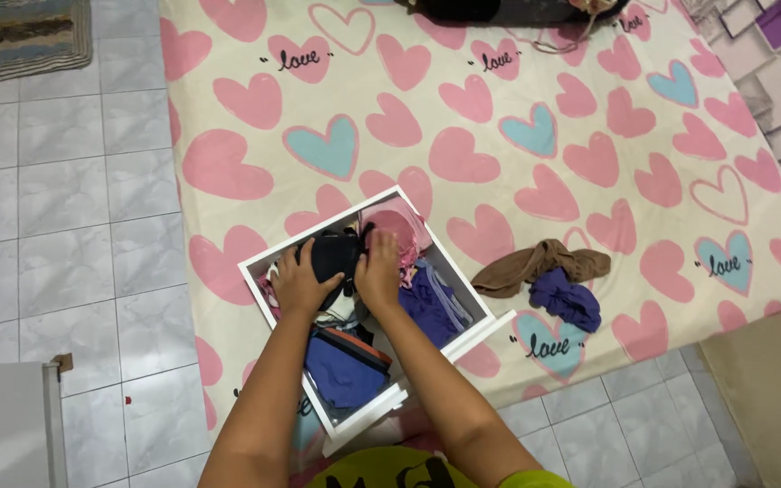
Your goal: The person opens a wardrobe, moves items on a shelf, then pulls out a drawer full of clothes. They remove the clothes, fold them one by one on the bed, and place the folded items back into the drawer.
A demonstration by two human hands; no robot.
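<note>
**Dark Garment Pressed Into a White Drawer**

Dark garment (334, 256) gripped from both sides: left hand (298, 282) at its 9 o'clock, right hand (378, 269) at 3 o'clock, fingers of each curled onto the cloth. Held over the middle of one white drawer (255, 264) lying on a heart-print mattress (499, 136). Drawer already mostly filled, judging by the pink, purple and blue clothes packed around. Two pieces left outside at the drawer's 3 o'clock: one brown garment (540, 265), one purple garment (567, 300). One rug (15, 36) at 11 o'clock on the tiled floor (74, 208).
</note>
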